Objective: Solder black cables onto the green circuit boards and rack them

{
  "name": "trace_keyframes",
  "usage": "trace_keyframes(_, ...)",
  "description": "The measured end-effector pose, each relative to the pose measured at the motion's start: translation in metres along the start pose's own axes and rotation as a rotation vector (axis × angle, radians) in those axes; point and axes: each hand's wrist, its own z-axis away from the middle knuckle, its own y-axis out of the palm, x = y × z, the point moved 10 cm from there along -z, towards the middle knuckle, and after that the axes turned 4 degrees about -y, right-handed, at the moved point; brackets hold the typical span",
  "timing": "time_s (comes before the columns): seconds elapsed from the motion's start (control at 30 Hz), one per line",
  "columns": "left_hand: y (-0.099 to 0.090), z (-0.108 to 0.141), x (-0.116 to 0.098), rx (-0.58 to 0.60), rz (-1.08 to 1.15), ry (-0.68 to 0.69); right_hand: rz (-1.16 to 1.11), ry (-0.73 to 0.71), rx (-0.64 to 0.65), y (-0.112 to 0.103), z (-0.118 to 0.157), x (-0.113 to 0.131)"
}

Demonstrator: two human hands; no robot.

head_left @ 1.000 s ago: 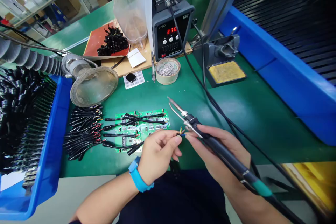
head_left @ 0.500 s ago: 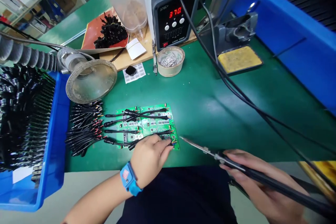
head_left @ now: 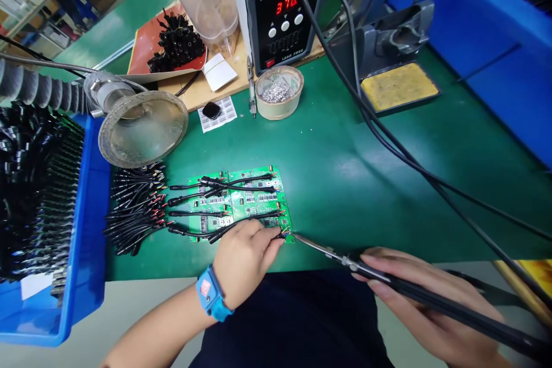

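Note:
My left hand, with a blue strap on its wrist, pinches a black cable over the lower right of the green circuit boards. The cable's thin coloured wires meet the board's edge just past my fingertips. In my right hand is a black-handled soldering iron. Its tip is at the board's lower right corner, close beside those wires; whether it touches them is too small to tell. Several other black cables lie across the boards.
Left of the boards lies a pile of black cables, beside a blue bin. A round fume hood overhangs them. Behind stand a bowl of solder bits, a soldering station and an iron stand with a yellow sponge. A cord crosses at right.
My right hand has brought the soldering iron's tip left and slightly down to the board's corner by the wires. My left hand keeps its hold on the cable. The view has shifted slightly.

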Motion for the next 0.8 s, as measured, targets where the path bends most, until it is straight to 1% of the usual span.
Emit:
trace_keyframes(0.23, -0.001, 0.003, -0.003, -0.045, -0.014, 0.015, 0.03, 0.003, -0.011, -0.002, -0.006, 0.004)
trace_keyframes(0.4, -0.002, 0.005, -0.004, -0.102, -0.045, 0.004, 0.072, -0.053, 0.001, -0.003, -0.015, 0.015)
trace_keyframes(0.53, -0.001, 0.005, -0.007, -0.117, -0.06, 0.004, 0.07, -0.083, -0.011, -0.004, -0.018, 0.019)
trace_keyframes(0.67, -0.002, 0.004, -0.008, -0.12, -0.055, 0.0, 0.067, -0.127, -0.005, -0.005, -0.015, 0.021)
trace_keyframes(0.73, -0.003, 0.003, -0.007, -0.116, -0.054, -0.003, 0.049, -0.087, -0.004, -0.006, -0.011, 0.017)
trace_keyframes(0.8, -0.002, 0.003, -0.008, -0.108, -0.056, -0.002, 0.043, 0.028, -0.033, -0.009, -0.006, 0.006)
